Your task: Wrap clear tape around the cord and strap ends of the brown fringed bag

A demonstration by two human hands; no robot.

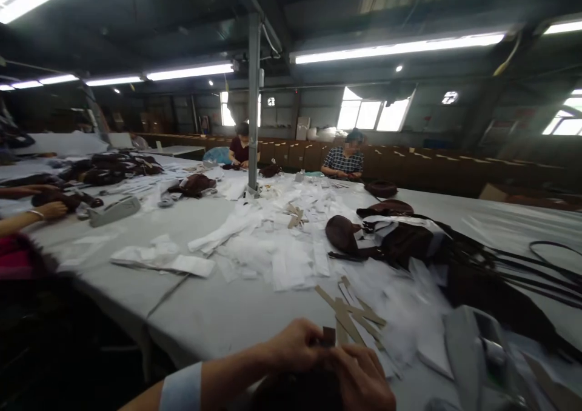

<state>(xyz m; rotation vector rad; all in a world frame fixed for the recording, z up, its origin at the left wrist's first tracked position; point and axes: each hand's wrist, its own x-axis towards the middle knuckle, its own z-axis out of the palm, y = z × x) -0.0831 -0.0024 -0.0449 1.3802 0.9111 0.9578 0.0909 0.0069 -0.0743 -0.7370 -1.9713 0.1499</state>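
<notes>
My left hand (295, 345) and my right hand (364, 377) are close together at the bottom centre, fingers curled and pinched on a dark brown piece (297, 393). The piece lies below and between them, partly covered by both hands and cut off by the lower edge. A small brown tab (328, 336) sticks up between my fingertips. Just beyond them, tan and white strips (352, 317) lie crossed on the pale table (218, 311). A light blue band (180, 388) is round my left forearm.
White sheets (282, 256) cover the table's middle. Dark bags with straps (409, 241) and a grey dispenser (482, 353) are at right. A co-worker's hands (52, 210) are at far left; two people (344, 161) sit across. A grey post (253, 102) stands mid-table.
</notes>
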